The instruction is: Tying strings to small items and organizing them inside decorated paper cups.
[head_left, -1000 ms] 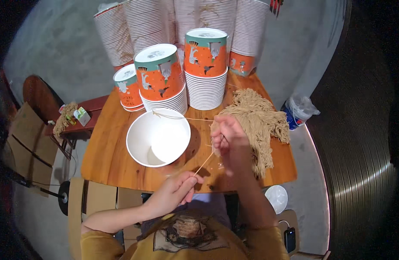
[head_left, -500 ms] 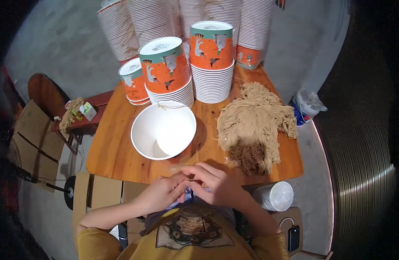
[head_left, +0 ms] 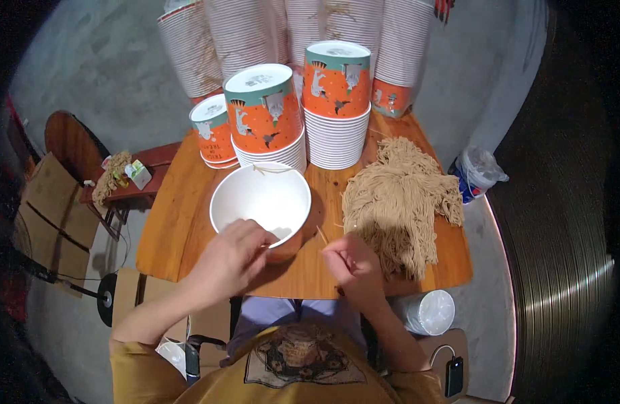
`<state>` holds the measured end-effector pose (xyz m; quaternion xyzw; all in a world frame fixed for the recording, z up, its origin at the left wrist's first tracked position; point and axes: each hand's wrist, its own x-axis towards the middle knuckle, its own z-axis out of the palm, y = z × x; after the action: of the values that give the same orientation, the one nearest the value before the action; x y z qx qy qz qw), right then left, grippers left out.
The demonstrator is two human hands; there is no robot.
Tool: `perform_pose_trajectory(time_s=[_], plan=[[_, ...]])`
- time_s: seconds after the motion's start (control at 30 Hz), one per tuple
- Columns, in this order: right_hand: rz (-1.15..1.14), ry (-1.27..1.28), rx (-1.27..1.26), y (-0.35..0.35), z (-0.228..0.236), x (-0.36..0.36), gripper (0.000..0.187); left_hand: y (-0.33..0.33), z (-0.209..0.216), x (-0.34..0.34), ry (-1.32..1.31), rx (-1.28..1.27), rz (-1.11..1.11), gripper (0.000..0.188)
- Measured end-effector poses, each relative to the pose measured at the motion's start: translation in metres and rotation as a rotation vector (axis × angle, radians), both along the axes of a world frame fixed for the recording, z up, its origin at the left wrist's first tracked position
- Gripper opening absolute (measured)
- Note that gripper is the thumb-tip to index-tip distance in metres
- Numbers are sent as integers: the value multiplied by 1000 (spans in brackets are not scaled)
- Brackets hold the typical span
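A white-lined paper bucket (head_left: 269,195) stands mouth up on the wooden table in front of me. My left hand (head_left: 232,259) is closed on its near rim, fingers over the edge and partly inside. A tan cord (head_left: 273,170) hangs along the inside of the far rim. Just right of the bucket, my right hand (head_left: 355,266) pinches a short tan cord (head_left: 322,235) between thumb and fingertips, its end sticking up. Beyond that hand lies a heap of tan cords (head_left: 397,195) on the table.
Behind the bucket stand upside-down stacks of orange and green printed buckets (head_left: 266,114). Tall wrapped stacks (head_left: 239,40) line the far side of the table (head_left: 168,236). A lidded pail (head_left: 478,172) stands at the right, a white bin (head_left: 436,313) below it, and a phone (head_left: 454,374) lies nearby.
My hands were together near the table's front edge and have parted. The left went to the bucket's near rim; the right moved up and right with the cord.
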<state>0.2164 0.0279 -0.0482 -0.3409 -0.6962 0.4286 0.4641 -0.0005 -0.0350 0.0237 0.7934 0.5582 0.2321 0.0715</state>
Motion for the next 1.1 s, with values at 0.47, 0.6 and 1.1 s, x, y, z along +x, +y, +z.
perform_pose_trajectory(time_s=[0.47, 0.6, 1.1], plan=[[68, 116, 316, 29, 2, -63, 6, 37, 37, -51, -760, -457, 84, 18], [83, 121, 235, 28, 12, -69, 6, 49, 31, -66, -788, -518, 53, 16], [52, -190, 672, 28, 32, -61, 19, 74, 39, -46, -928, -847, 32, 17]])
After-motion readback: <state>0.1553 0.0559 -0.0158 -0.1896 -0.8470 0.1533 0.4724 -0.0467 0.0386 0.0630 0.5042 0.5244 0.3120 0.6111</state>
